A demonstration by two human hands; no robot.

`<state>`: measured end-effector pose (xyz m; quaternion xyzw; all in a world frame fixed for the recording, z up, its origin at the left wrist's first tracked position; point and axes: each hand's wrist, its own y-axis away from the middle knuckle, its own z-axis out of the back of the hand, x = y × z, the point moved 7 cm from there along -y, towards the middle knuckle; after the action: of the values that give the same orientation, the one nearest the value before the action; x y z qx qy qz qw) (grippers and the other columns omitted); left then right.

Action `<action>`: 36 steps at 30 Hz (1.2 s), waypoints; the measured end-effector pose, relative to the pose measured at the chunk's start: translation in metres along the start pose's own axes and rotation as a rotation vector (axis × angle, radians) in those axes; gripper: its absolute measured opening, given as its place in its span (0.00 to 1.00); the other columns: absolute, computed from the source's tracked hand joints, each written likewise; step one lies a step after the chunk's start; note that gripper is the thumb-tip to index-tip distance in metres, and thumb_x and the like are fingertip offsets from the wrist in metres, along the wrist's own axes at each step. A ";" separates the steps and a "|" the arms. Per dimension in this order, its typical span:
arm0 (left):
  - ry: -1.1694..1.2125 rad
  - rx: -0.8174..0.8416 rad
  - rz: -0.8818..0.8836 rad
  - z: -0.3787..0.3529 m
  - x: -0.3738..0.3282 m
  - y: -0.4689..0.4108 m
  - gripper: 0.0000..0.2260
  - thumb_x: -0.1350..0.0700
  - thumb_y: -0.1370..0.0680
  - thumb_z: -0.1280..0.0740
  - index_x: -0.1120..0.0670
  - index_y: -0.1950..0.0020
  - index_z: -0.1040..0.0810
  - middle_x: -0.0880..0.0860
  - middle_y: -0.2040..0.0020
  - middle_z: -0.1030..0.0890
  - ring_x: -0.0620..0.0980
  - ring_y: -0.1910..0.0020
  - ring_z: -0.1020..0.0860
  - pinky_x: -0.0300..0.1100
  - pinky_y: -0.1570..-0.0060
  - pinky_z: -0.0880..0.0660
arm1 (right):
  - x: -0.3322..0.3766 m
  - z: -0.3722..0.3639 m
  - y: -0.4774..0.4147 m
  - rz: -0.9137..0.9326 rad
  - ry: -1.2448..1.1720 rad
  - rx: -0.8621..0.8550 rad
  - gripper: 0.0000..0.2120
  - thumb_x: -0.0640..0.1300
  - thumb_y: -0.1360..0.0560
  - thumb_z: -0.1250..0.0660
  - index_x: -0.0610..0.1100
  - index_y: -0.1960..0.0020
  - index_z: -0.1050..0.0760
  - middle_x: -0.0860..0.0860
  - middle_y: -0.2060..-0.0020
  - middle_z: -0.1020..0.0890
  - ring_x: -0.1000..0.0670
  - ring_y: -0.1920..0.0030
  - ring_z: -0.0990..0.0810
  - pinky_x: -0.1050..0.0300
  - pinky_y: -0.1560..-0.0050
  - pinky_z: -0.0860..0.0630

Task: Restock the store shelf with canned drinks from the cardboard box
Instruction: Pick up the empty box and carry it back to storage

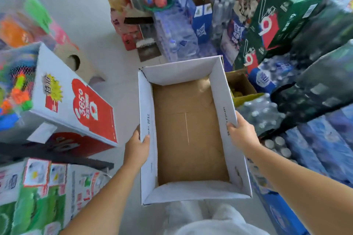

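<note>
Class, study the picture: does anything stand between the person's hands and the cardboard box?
Nothing visible does. The left hand grips the cardboard box by its left wall, and the right hand grips its right wall. No cans show inside, only the bare bottom.

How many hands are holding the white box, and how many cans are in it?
Hands gripping it: 2 (left hand, right hand)
Cardboard box: 1
Cans inside: 0
Total: 3
</note>
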<state>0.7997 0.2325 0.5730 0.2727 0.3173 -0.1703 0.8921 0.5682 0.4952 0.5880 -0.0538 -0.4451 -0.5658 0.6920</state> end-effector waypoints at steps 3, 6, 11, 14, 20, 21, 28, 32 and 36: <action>-0.039 0.045 -0.058 0.013 -0.036 -0.087 0.21 0.54 0.19 0.38 0.46 0.26 0.33 0.50 0.35 0.21 0.55 0.39 0.23 0.45 0.41 0.28 | 0.034 -0.017 -0.059 -0.066 -0.077 -0.049 0.25 0.44 0.22 0.43 0.71 0.35 0.38 0.53 0.55 0.19 0.49 0.59 0.20 0.45 0.57 0.18; -0.101 0.095 -0.091 0.025 -0.075 -0.166 0.20 0.54 0.19 0.39 0.46 0.26 0.33 0.49 0.37 0.21 0.54 0.43 0.22 0.41 0.48 0.29 | 0.066 -0.027 -0.112 -0.127 -0.127 -0.089 0.21 0.44 0.22 0.42 0.66 0.35 0.34 0.52 0.54 0.19 0.49 0.58 0.20 0.47 0.58 0.18; -0.206 0.177 -0.160 0.019 -0.147 -0.290 0.19 0.54 0.19 0.39 0.46 0.28 0.30 0.50 0.39 0.20 0.49 0.52 0.25 0.40 0.51 0.31 | 0.100 -0.032 -0.191 -0.239 -0.238 -0.144 0.26 0.42 0.22 0.43 0.68 0.31 0.38 0.53 0.52 0.20 0.50 0.58 0.20 0.53 0.62 0.21; -0.256 0.256 -0.196 -0.012 -0.188 -0.360 0.17 0.53 0.19 0.39 0.47 0.29 0.29 0.50 0.40 0.20 0.49 0.51 0.25 0.41 0.51 0.29 | 0.106 -0.030 -0.247 -0.299 -0.274 -0.204 0.27 0.41 0.23 0.44 0.66 0.30 0.38 0.53 0.54 0.20 0.49 0.57 0.20 0.51 0.59 0.20; -0.345 0.372 -0.275 -0.088 -0.269 -0.483 0.17 0.54 0.19 0.39 0.46 0.29 0.30 0.49 0.40 0.20 0.54 0.44 0.23 0.42 0.49 0.29 | 0.101 -0.018 -0.359 -0.427 -0.357 -0.255 0.27 0.41 0.22 0.45 0.66 0.29 0.39 0.54 0.53 0.20 0.50 0.58 0.21 0.50 0.57 0.20; -0.369 0.394 -0.274 -0.101 -0.280 -0.502 0.17 0.54 0.19 0.39 0.46 0.30 0.30 0.49 0.39 0.20 0.55 0.44 0.22 0.43 0.48 0.28 | 0.103 -0.014 -0.374 -0.444 -0.360 -0.263 0.27 0.41 0.22 0.46 0.67 0.30 0.40 0.53 0.53 0.20 0.49 0.57 0.21 0.51 0.58 0.20; -0.493 0.552 -0.350 -0.192 -0.354 -0.616 0.15 0.53 0.19 0.38 0.47 0.32 0.28 0.50 0.42 0.19 0.55 0.44 0.22 0.45 0.49 0.28 | 0.095 -0.007 -0.465 -0.611 -0.442 -0.349 0.26 0.43 0.22 0.46 0.69 0.31 0.41 0.52 0.52 0.19 0.48 0.57 0.20 0.48 0.58 0.20; -0.522 0.675 -0.422 -0.256 -0.382 -0.673 0.18 0.54 0.19 0.38 0.46 0.29 0.30 0.48 0.39 0.21 0.53 0.42 0.22 0.43 0.48 0.29 | 0.081 -0.019 -0.510 -0.714 -0.511 -0.445 0.26 0.42 0.20 0.46 0.65 0.28 0.41 0.52 0.52 0.22 0.49 0.58 0.23 0.50 0.58 0.23; -0.586 0.786 -0.494 -0.321 -0.389 -0.729 0.18 0.54 0.19 0.38 0.44 0.29 0.30 0.46 0.38 0.21 0.51 0.42 0.23 0.44 0.44 0.28 | 0.055 -0.052 -0.553 -0.830 -0.598 -0.541 0.25 0.43 0.20 0.45 0.66 0.28 0.41 0.52 0.48 0.21 0.48 0.54 0.22 0.51 0.54 0.22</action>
<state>0.0123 -0.1039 0.3451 0.4439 0.0227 -0.5492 0.7077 0.1353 0.2288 0.3569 -0.2073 -0.4447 -0.8437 0.2180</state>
